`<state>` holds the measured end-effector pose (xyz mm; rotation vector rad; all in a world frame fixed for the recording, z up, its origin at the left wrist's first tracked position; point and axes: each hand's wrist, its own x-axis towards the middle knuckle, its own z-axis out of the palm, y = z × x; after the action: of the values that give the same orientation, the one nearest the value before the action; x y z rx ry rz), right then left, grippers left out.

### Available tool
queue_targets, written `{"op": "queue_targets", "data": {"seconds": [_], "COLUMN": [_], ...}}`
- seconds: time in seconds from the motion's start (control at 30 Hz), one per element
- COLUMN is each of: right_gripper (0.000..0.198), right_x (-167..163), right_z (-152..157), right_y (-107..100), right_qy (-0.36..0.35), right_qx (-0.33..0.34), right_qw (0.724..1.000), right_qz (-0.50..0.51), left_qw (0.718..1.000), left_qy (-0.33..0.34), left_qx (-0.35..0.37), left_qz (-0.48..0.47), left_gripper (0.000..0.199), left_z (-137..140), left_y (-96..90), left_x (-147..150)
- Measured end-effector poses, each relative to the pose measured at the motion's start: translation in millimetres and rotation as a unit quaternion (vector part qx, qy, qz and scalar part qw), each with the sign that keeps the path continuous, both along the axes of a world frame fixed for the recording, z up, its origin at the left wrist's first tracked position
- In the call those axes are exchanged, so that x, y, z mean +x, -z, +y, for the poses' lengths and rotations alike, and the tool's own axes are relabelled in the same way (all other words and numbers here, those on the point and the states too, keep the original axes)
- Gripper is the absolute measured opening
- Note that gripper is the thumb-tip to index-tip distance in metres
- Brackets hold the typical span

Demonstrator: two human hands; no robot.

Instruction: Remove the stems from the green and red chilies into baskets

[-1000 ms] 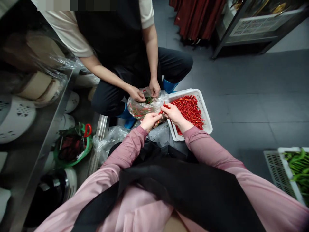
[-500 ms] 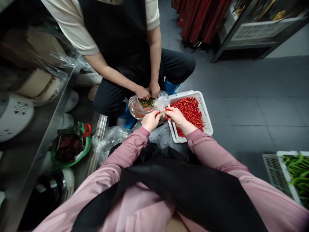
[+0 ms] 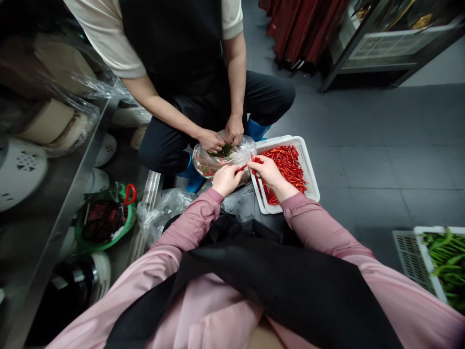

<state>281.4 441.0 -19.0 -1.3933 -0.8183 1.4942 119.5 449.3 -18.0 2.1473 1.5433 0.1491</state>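
Observation:
My left hand [image 3: 226,180] is closed, with a red chili pepper [image 3: 241,168] pinched at its fingertips. Close beside it, my right hand [image 3: 267,170] is closed on red chilies [image 3: 253,164] that stick out between the fingers. Under and behind my right hand stands a white plastic basket [image 3: 314,189] heaped with red chilies [image 3: 286,162]. In front of my hands sits a clear plastic bag [image 3: 203,162] with red chilies and green bits inside. A co-worker's two hands [image 3: 212,141] are at the mouth of this bag.
The co-worker sits opposite in blue boots [image 3: 196,182]. A metal shelf [image 3: 78,194] with white pots runs along the left, above a green basket [image 3: 132,218]. Crumpled plastic [image 3: 163,211] lies left of my knees. A crate of green peppers [image 3: 423,252] stands at right.
My two hands have drawn slightly apart at the fingertips, and the chili in my left hand shows more plainly. The co-worker's hands have shifted slightly over the bag.

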Motion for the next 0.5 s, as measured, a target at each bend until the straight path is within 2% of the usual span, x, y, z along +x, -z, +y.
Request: {"op": "queue_targets", "data": {"seconds": [0.1, 0.33, 0.5], "right_gripper": [0.025, 0.025, 0.026], "right_x": [10, 14, 16], "right_z": [4, 2, 1], "right_y": [-6, -15, -15], "right_qy": [0.038, 0.016, 0.005], "right_qx": [-0.013, -0.017, -0.01], "right_qw": [0.999, 0.998, 0.998], "right_qz": [0.023, 0.061, 0.059], "left_qw": [1.0, 0.993, 0.974], "left_qy": [0.011, -0.008, -0.028], "left_qx": [-0.013, -0.03, -0.06], "left_qz": [-0.024, -0.111, -0.218], "left_gripper": [0.028, 0.022, 0.025], "left_z": [0, 0, 1], "left_y": [-3.8, -0.2, 2.1], "left_x": [-1, 2, 3]}}
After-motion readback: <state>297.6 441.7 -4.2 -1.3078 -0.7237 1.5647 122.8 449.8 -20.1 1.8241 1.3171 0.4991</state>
